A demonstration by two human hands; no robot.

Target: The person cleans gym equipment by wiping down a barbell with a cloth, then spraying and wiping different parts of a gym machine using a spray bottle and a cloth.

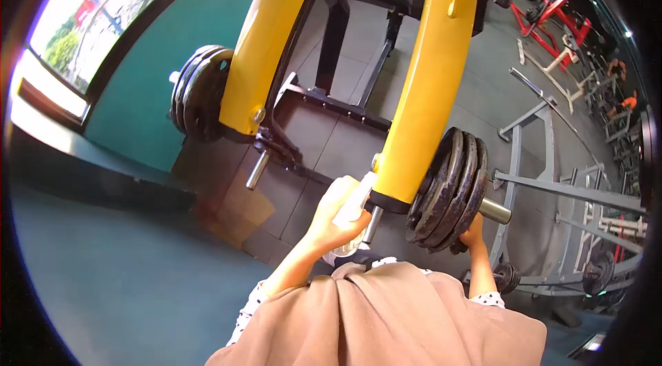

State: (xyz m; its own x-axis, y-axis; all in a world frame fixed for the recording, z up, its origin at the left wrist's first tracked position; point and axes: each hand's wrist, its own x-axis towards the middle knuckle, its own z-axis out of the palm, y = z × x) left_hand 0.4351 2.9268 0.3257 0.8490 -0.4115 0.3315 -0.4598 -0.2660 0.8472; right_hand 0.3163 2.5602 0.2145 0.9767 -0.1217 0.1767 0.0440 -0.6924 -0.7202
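My left hand (338,211) is closed round a white object (355,204), which looks like the top of a spray bottle, with a clear part (347,247) below it. It is beside the lower end of the right yellow machine arm (431,83). My right hand (474,233) is at the outer side of the black weight plates (452,190), below the metal sleeve (496,210); its fingers are mostly hidden behind the plates, so its grip does not show.
A second yellow arm (265,42) with plates (200,94) stands at the left, near a green wall (148,83) and a window. Grey racks (565,190) stand at the right. Red equipment (552,28) and people are farther back.
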